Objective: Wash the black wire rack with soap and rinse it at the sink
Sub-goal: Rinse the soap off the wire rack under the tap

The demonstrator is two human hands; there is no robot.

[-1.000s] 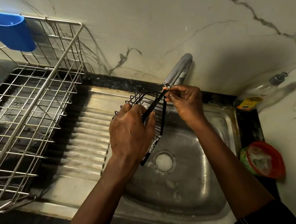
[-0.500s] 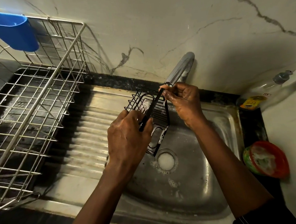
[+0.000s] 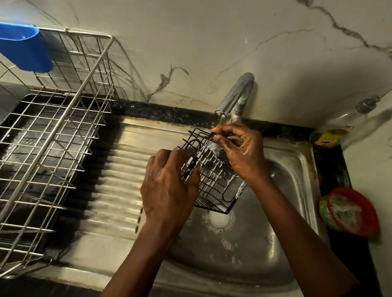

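Hands at a kitchen sink, seen from above. The left grip (image 3: 167, 187) has its fingers curled round the near-left edge of the black wire rack (image 3: 215, 179), its back toward the camera. The right grip (image 3: 241, 149) pinches a wire at the rack's top far corner between thumb and forefinger, the other fingers loosely bent and the skin wet.

The rack hangs between the two grips, tilted, clear of the steel sink (image 3: 255, 248) beneath them. White suds cling to its wires close to the right grip. Directly below the rack's low corner is the drain (image 3: 218, 219), ringed with foam.

Just beyond the right grip, the tap (image 3: 235, 94) reaches out from the marble wall, its spout ending right above the pinching fingers.

Left of the left grip lies the ribbed draining board (image 3: 113, 177). Farther left stands a silver dish rack (image 3: 50, 140) with a blue cup (image 3: 18, 49) hooked on its far rim.

Right of the right grip, on the dark tabletop (image 3: 331, 171), a clear bottle (image 3: 341, 124) lies against the wall, and nearer is a red-rimmed tub (image 3: 350, 211).
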